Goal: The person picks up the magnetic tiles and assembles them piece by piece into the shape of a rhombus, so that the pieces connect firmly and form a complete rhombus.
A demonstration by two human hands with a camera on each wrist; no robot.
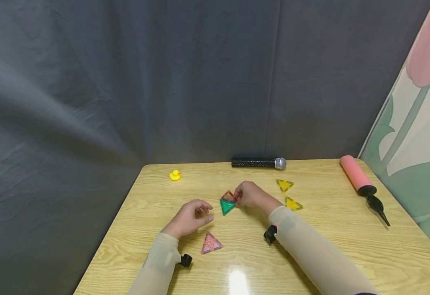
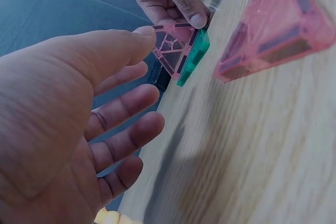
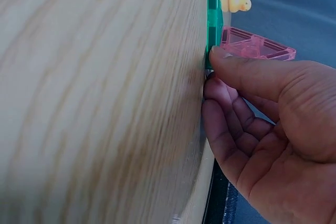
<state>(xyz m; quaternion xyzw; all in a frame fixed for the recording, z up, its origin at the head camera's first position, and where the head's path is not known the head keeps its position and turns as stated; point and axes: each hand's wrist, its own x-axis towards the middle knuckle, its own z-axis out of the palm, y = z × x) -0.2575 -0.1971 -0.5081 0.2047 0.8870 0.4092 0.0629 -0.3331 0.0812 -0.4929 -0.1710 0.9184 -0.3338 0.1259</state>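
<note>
— What's in your head view?
— The green tile (image 1: 227,207), on or just over the table (image 1: 126,241); I can't tell which. A pink tile (image 1: 227,196) meets its far edge. My right grip (image 1: 250,194) is closed at their right end; my left grip (image 1: 188,218) is loosely spread, holding nothing. The table is pale, wood-grained and glossy, with dark cloth (image 1: 200,82) behind.

— Left wrist?
— The pink tile tilts up from the green one. Both look like plastic: light and stiff, I'd judge, with slippery faces, so I'd hold the edges.

— Right wrist?
— My thumb and fingertips pinch the green tile's near end, a sound place to hold. Past it sits the duck (image 3: 236,1).
</note>
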